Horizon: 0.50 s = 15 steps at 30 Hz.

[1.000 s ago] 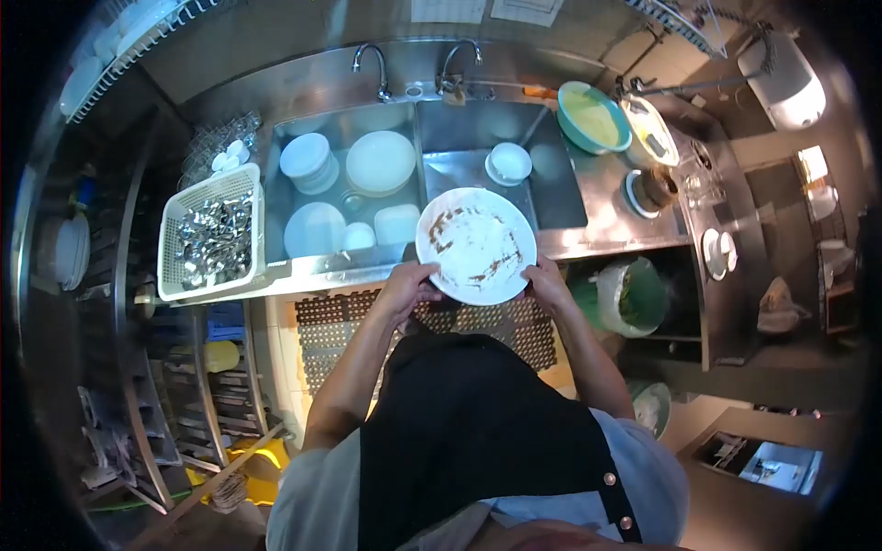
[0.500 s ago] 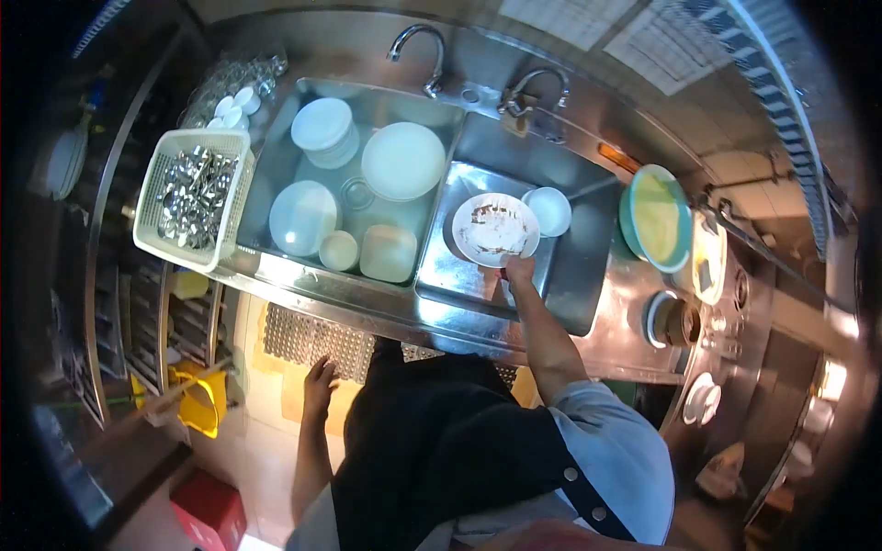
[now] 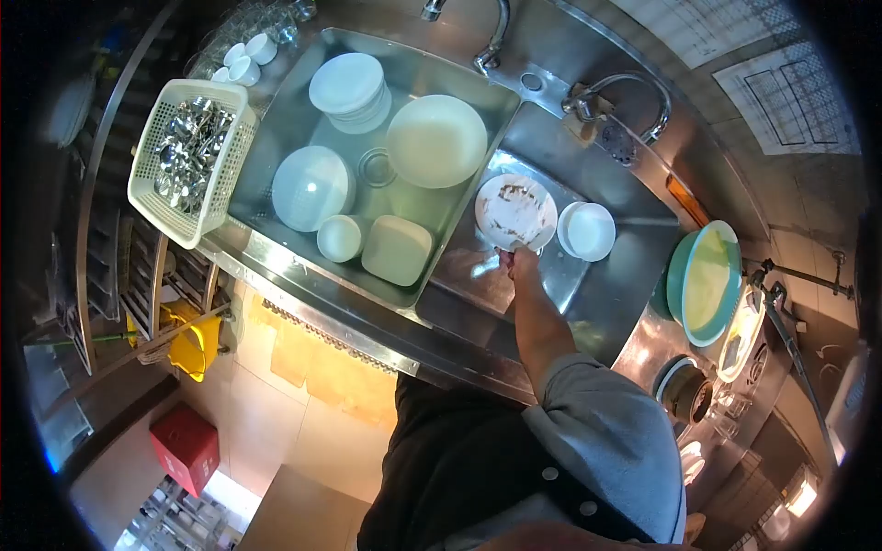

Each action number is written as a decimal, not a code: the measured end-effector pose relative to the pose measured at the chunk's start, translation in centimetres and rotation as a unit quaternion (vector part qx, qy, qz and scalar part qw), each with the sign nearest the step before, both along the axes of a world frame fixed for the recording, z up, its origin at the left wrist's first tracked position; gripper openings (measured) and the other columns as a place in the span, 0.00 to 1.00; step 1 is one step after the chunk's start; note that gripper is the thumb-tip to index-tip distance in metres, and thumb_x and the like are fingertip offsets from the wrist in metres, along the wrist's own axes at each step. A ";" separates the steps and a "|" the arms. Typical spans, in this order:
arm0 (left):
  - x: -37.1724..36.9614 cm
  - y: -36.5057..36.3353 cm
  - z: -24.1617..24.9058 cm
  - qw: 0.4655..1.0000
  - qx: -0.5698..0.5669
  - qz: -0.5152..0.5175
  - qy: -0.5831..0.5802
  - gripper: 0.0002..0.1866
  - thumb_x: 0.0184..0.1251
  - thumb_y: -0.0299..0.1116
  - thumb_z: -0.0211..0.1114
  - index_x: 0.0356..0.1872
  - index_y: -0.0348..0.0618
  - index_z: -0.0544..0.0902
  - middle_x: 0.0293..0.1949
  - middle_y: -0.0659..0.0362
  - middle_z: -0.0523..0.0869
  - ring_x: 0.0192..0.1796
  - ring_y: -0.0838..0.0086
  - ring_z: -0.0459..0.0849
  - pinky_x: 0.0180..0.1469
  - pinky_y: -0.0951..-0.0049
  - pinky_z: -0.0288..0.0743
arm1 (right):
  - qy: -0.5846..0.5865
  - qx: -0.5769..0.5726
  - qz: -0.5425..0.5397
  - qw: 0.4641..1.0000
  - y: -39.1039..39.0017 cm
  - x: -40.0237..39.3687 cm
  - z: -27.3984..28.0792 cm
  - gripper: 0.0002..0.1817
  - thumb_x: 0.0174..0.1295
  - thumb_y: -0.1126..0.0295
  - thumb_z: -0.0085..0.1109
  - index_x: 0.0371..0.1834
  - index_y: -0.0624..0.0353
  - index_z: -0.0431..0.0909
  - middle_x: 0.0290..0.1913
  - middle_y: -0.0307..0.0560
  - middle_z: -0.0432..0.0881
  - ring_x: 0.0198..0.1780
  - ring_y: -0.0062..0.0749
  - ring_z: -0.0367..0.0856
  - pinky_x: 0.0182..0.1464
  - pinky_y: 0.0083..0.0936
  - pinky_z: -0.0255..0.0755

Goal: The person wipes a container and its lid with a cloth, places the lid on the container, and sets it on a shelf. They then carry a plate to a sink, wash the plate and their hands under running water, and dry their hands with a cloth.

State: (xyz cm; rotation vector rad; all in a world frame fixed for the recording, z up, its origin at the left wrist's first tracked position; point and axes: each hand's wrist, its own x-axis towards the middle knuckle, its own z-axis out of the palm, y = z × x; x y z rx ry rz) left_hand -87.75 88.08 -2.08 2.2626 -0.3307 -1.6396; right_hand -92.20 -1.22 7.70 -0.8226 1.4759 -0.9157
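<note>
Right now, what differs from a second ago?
The stained plate moved forward over the right basin. The left hand let go and is out of view; the right hand still holds it. The white bowls there and the cutlery basket stayed put.

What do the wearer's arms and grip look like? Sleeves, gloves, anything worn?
Right grip: bare hand, no glove visible. Right forearm: bare below a short, loose grey-blue sleeve. Black apron over the torso, two round snaps showing. Left arm out of view.
</note>
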 end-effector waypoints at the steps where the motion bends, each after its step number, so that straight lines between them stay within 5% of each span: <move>1: -0.7 -1.2 0.0 1.000 -0.006 -0.012 -0.005 0.16 0.71 0.45 0.63 0.47 0.42 0.82 0.39 0.54 0.85 0.45 0.63 0.85 0.44 0.57 0.81 | -0.051 0.008 -0.015 0.999 -0.4 -0.1 -1.2 0.16 0.71 0.74 0.47 0.58 0.70 0.73 0.36 0.56 0.86 0.33 0.45 0.89 0.20 0.34 0.77; 6: -0.4 -3.6 -0.4 0.988 -0.054 -0.123 -0.070 0.14 0.69 0.43 0.65 0.43 0.42 0.83 0.37 0.53 0.87 0.46 0.60 0.87 0.46 0.55 0.81 | -0.144 0.029 -0.055 0.988 0.5 4.1 4.9 0.14 0.73 0.71 0.47 0.56 0.66 0.74 0.36 0.54 0.84 0.28 0.39 0.84 0.21 0.33 0.76; 8: 0.6 -4.4 -0.5 0.969 -0.090 -0.195 -0.121 0.14 0.67 0.42 0.66 0.41 0.42 0.83 0.36 0.53 0.88 0.47 0.59 0.87 0.46 0.54 0.82 | -0.085 0.042 0.058 0.994 -2.6 3.4 7.6 0.12 0.74 0.69 0.48 0.52 0.63 0.76 0.34 0.51 0.82 0.25 0.35 0.80 0.21 0.31 0.75; 9: 1.1 -4.4 -0.7 0.968 -0.094 -0.196 -0.126 0.14 0.67 0.42 0.66 0.41 0.42 0.83 0.36 0.53 0.88 0.47 0.59 0.87 0.46 0.54 0.82 | 0.101 -0.036 0.155 0.982 -6.1 2.5 8.4 0.11 0.75 0.67 0.49 0.50 0.61 0.77 0.33 0.48 0.81 0.27 0.34 0.80 0.22 0.32 0.75; 10: 2.4 -4.6 -1.1 0.996 -0.076 0.036 0.013 0.14 0.67 0.43 0.66 0.38 0.41 0.83 0.35 0.53 0.88 0.47 0.57 0.88 0.47 0.53 0.82 | 0.282 -0.113 0.242 0.922 -8.8 2.3 8.9 0.11 0.76 0.65 0.50 0.48 0.59 0.78 0.33 0.46 0.80 0.28 0.32 0.81 0.24 0.32 0.76; 11: 3.5 -5.2 -1.3 0.951 -0.052 0.264 0.155 0.14 0.66 0.43 0.67 0.36 0.41 0.83 0.33 0.54 0.89 0.48 0.55 0.88 0.48 0.53 0.82 | 0.157 -0.184 0.153 0.958 -6.9 5.0 15.0 0.10 0.74 0.64 0.53 0.48 0.58 0.79 0.33 0.44 0.82 0.28 0.30 0.81 0.26 0.30 0.75; 12: 4.5 -5.4 -1.4 0.951 -0.056 0.263 0.153 0.14 0.66 0.43 0.67 0.36 0.41 0.83 0.33 0.54 0.89 0.48 0.55 0.88 0.48 0.53 0.82 | 0.028 -0.262 0.081 0.961 -3.9 8.5 22.4 0.10 0.73 0.63 0.57 0.47 0.57 0.80 0.33 0.43 0.84 0.29 0.28 0.81 0.27 0.28 0.75; 13: 5.4 -5.7 -1.6 0.990 -0.135 0.025 -0.014 0.15 0.66 0.44 0.67 0.38 0.40 0.84 0.35 0.54 0.89 0.48 0.55 0.88 0.48 0.53 0.82 | 0.022 -0.327 0.077 0.942 -2.8 10.0 27.7 0.10 0.72 0.64 0.58 0.49 0.57 0.81 0.35 0.42 0.85 0.30 0.28 0.82 0.29 0.28 0.75; 14: 6.7 -5.0 -1.9 0.940 -0.195 -0.217 -0.178 0.17 0.65 0.45 0.68 0.41 0.39 0.85 0.36 0.55 0.90 0.49 0.54 0.88 0.49 0.54 0.83 | 0.018 -0.385 0.072 0.920 -1.7 11.7 30.7 0.11 0.72 0.65 0.58 0.50 0.58 0.81 0.37 0.42 0.87 0.32 0.28 0.84 0.31 0.27 0.76; 15: 7.0 -5.1 -2.2 0.916 -0.250 -0.203 -0.237 0.19 0.65 0.45 0.69 0.44 0.38 0.85 0.38 0.55 0.90 0.50 0.55 0.88 0.49 0.55 0.83 | 0.083 -0.436 0.069 0.893 -1.5 12.9 33.4 0.10 0.71 0.67 0.59 0.50 0.56 0.82 0.36 0.41 0.86 0.32 0.26 0.83 0.31 0.26 0.76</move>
